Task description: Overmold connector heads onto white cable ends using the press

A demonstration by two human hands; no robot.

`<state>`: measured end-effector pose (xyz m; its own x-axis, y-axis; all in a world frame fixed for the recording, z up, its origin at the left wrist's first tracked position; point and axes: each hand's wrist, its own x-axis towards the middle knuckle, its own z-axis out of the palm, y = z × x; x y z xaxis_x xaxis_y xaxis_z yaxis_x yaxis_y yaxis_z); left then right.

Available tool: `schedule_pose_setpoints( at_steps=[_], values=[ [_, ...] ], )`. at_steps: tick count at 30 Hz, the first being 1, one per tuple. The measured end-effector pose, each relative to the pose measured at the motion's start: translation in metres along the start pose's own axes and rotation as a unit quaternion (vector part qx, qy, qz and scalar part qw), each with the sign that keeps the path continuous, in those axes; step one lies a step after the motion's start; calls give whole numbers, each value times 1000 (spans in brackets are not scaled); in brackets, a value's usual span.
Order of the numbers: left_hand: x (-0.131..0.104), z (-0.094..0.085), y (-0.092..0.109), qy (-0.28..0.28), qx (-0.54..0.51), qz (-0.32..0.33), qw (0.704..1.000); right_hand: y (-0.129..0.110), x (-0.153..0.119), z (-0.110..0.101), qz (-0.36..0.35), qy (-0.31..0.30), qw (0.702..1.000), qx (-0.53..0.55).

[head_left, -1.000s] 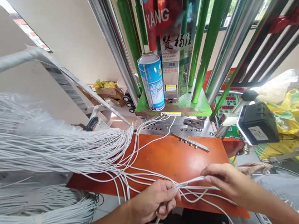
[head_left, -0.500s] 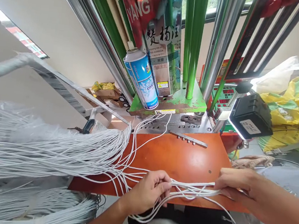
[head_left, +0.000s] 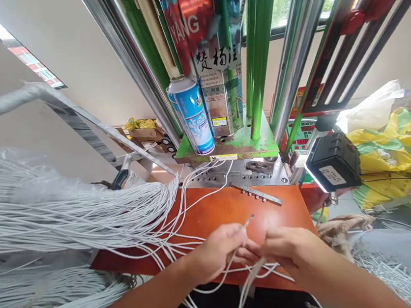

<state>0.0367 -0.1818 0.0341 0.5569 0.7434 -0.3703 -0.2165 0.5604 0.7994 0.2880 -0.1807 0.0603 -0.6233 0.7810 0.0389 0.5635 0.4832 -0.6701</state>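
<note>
My left hand (head_left: 222, 250) is closed on a white cable, pinching it near its end. The cable's tip (head_left: 249, 219) sticks up past the thumb. Close beside it, my right hand (head_left: 287, 247) is closed on several white cables (head_left: 247, 287) that bend down toward my lap; its fingertips are blurred. Other loose white cables (head_left: 274, 270) lie under both hands on the orange-brown board (head_left: 213, 219). A large bundle of white cables (head_left: 109, 217) spreads over the left side.
Behind the board stands a green machine plate (head_left: 243, 146) with a blue spray can (head_left: 193, 115) on it. A slotted metal bar (head_left: 256, 194) lies on the board's far part. A black lamp (head_left: 334, 161) is at the right, near yellow bags (head_left: 395, 151).
My right hand has moved left, close to my left hand, bringing cable ends along. A cable tip now points up from my left hand. The view has shifted slightly.
</note>
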Motion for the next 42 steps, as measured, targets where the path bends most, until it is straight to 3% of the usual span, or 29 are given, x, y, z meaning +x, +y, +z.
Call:
schedule_pose_setpoints(
  at_steps=[2, 4, 7, 9, 12, 18, 20, 23, 25, 27, 30, 33, 37, 42],
  values=[
    [18, 8, -12, -6, 6, -19, 1000, 7, 33, 7, 14, 4, 999, 49],
    [30, 3, -18, 20, 15, -17, 1000, 24, 51, 7, 60, 29, 992, 111],
    [38, -16, -17, 19, 22, -29, 999, 51, 53, 7, 126, 60, 969, 202],
    [42, -24, -14, -5, 27, -48, 998, 60, 51, 13, 125, 66, 961, 236],
    [50, -25, -11, -31, 11, -68, 997, 55, 56, 32, 88, 85, 959, 255],
    [67, -24, -5, -51, -17, -95, 994, 38, 68, 64, 82, 196, 933, 289],
    [70, -30, -3, -68, -9, -112, 991, 46, 66, 64, 104, 255, 930, 245],
    [75, -41, -2, -74, -8, -89, 993, 66, 59, 60, 137, 315, 939, 17],
    [77, -48, -2, -63, -5, -51, 997, 77, 56, 60, 156, 289, 934, -139],
    [78, -51, -2, -47, 8, -21, 999, 81, 53, 63, 154, 258, 934, -193],
    [78, -51, -1, -26, 40, -23, 999, 76, 45, 68, 133, 215, 961, -109],
    [76, -45, -4, -5, 88, -40, 995, 68, 38, 72, 156, 201, 967, -24],
    [77, -37, -11, 57, 162, -36, 984, 66, 35, 77, 120, 230, 965, -43],
    [82, -28, -15, 94, 225, -39, 969, 68, 38, 80, 88, 219, 968, -80]
  ],
)
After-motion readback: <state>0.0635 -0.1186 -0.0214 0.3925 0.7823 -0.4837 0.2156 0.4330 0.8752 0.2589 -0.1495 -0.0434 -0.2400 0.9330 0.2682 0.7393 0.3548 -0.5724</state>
